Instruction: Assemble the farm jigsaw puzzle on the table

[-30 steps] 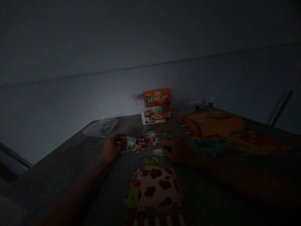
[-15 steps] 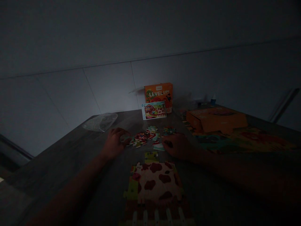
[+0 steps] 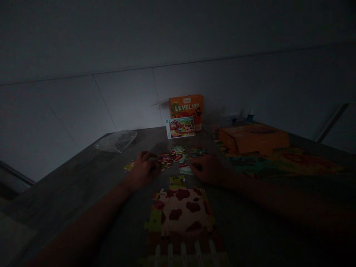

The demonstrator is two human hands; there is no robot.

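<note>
The room is dim. My left hand (image 3: 143,170) rests low over the table at the left of a loose pile of jigsaw pieces (image 3: 165,160). Its fingers are curled, and whatever they hold is hidden. A yellowish piece (image 3: 129,165) lies just left of that hand. My right hand (image 3: 207,169) is closed at the pile's right side, its fingertips at the edge of a pale green and white puzzle piece (image 3: 185,170). Nearer to me lies a joined puzzle section with a spotted cow (image 3: 183,209) and a white fence; a green piece (image 3: 177,181) adjoins its top.
A picture card (image 3: 181,127) of a farm leans against an orange box (image 3: 190,102) at the back. Clear plastic wrapping (image 3: 116,141) lies back left. To the right are an orange carton (image 3: 254,139), a colourful printed sheet (image 3: 292,163) and a small bottle (image 3: 250,115).
My left hand has shifted right and slightly nearer, towards the pile, and the yellowish piece now shows at its left. My right hand stays by the pale piece. The view tilts slightly.
</note>
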